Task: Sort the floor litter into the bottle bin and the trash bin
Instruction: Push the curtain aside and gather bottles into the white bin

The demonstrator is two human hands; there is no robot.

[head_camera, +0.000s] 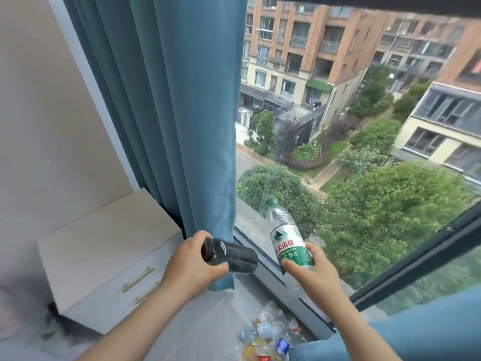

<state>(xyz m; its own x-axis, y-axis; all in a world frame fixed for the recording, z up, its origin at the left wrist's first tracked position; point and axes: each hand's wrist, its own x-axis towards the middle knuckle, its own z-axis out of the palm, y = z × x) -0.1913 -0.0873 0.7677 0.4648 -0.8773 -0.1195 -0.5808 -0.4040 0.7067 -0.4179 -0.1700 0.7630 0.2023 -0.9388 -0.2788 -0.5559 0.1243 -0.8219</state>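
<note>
My left hand (191, 267) grips a dark, nearly black bottle (231, 255) that lies sideways in front of the curtain hem. My right hand (313, 272) holds a clear water bottle (286, 238) with a green cap and a green-and-white label, tilted with the cap pointing up and away toward the window. Both bottles are held up in the air at about the height of the window sill. Below them a heap of crushed clear bottles and wrappers (270, 332) lies at the bottom of the view. No bin is visible.
A blue curtain (166, 100) hangs at the left of a large window (364, 126) that looks down on buildings and trees. A white drawer cabinet (109, 256) with gold handles stands at the left. More blue fabric (429, 329) fills the lower right corner.
</note>
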